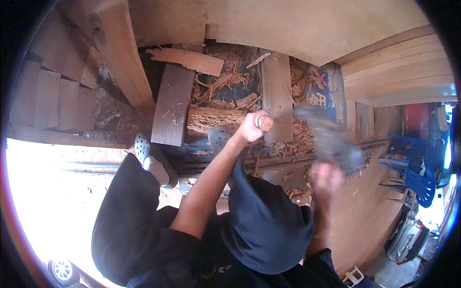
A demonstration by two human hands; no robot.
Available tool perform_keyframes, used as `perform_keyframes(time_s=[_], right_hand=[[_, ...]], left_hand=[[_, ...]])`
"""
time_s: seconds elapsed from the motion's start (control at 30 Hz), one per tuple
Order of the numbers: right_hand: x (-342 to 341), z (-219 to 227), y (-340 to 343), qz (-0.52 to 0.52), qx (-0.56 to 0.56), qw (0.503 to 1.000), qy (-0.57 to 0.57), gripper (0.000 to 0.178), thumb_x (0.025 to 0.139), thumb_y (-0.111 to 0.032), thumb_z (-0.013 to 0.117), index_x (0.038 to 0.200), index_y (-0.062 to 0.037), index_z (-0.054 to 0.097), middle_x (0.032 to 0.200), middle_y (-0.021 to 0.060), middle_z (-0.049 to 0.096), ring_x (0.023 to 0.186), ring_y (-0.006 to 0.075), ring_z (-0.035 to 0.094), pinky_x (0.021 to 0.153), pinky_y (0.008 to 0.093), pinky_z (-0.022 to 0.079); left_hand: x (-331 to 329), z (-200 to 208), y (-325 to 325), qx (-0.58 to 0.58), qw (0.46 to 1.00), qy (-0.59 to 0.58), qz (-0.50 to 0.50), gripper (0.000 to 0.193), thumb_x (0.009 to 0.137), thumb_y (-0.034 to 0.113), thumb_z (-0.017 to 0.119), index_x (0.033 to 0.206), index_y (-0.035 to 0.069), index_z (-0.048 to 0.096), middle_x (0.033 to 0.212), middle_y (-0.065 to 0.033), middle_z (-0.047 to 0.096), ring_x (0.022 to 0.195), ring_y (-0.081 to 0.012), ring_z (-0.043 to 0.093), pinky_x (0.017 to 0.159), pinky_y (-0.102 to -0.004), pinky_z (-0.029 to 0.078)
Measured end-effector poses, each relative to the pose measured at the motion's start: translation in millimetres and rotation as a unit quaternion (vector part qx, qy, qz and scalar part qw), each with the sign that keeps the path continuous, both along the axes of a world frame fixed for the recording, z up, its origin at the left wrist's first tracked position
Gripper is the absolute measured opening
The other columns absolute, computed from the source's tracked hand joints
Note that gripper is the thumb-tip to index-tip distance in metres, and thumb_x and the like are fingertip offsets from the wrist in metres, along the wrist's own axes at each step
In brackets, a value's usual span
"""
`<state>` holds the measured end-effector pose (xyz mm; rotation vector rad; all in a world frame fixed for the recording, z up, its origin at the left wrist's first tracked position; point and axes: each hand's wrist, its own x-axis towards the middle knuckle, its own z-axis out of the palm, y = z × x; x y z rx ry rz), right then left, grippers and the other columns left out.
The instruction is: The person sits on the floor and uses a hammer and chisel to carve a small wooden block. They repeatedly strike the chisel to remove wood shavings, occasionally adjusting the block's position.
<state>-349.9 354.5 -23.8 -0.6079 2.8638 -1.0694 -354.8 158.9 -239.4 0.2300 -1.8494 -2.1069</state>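
Note:
My left hand (249,127) is closed round an upright chisel's wooden handle (265,123), its round butt end facing up. The chisel's blade is hidden beneath the fist. Under and beside that hand lies a piece of wood (213,119) with a rough, gouged surface. To the right, my right hand (327,176) is smeared by motion, closed on a grey mallet-like tool (331,137). That tool is too blurred to show its exact shape, and it is apart from the chisel.
Splintered chips (230,79) lie round the work. A dark plank (174,103) and a paler beam (277,86) flank it; a loose offcut (187,60) sits beyond. Large boards (317,24) stand at the far side, stacked timber (398,72) at right. Blue plastic chairs (415,168) stand farther right.

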Motion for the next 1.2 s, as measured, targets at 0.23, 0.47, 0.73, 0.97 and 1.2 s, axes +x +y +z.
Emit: perform_keyframes(time_s=[0.23,0.47,0.73,0.97,1.2], right_hand=[[-12,24,-36,0.214,-0.554,0.8,-0.087,0.076,0.071,-0.087,0.031,0.079,-0.012,0.044,0.052,-0.0027,0.043,0.038,0.0116,0.038,0.035,0.0287,0.031],[-3,-61,-9,0.002,0.053,0.975,-0.214,0.042,0.087,-0.035,0.057,0.1,0.0048,0.061,0.083,0.0237,0.064,0.073,0.0221,0.06,0.07,0.0361,0.047],[-10,53,3,0.223,-0.465,0.846,-0.139,0.073,0.078,-0.082,0.03,0.082,-0.0109,0.046,0.049,0.0001,0.043,0.043,0.0146,0.044,0.041,0.0301,0.033],[2,-75,-22,0.019,0.007,0.992,-0.127,0.047,0.088,-0.046,0.055,0.077,-0.0004,0.059,0.062,0.007,0.055,0.061,0.0176,0.05,0.056,0.0368,0.04],[1,-79,15,-0.127,0.013,0.953,-0.276,0.049,0.094,-0.042,0.048,0.069,0.0001,0.054,0.056,0.0034,0.049,0.053,0.0132,0.045,0.051,0.0312,0.036]], left_hand=[[-1,-1,1,-0.011,1.0,-0.02,0.003,0.023,0.065,0.006,0.069,0.084,0.003,0.057,0.071,-0.0104,0.059,0.066,-0.0174,0.057,0.065,-0.0317,0.047],[-4,-2,-1,0.033,0.999,-0.021,-0.002,0.02,0.067,0.006,0.068,0.084,0.003,0.057,0.071,-0.0095,0.059,0.066,-0.0156,0.056,0.065,-0.0309,0.047],[-3,-3,0,0.015,1.0,-0.01,-0.006,0.021,0.067,0.006,0.069,0.084,0.003,0.057,0.072,-0.0101,0.06,0.067,-0.0186,0.056,0.065,-0.0309,0.047],[-2,-3,-3,-0.002,1.0,-0.01,-0.003,0.02,0.068,0.007,0.068,0.084,0.002,0.057,0.072,-0.009,0.059,0.066,-0.0153,0.055,0.065,-0.0307,0.046],[-1,2,4,-0.051,0.998,-0.017,0.038,0.018,0.068,0.004,0.063,0.085,0.001,0.057,0.074,-0.016,0.059,0.069,-0.0268,0.06,0.066,-0.034,0.047]])
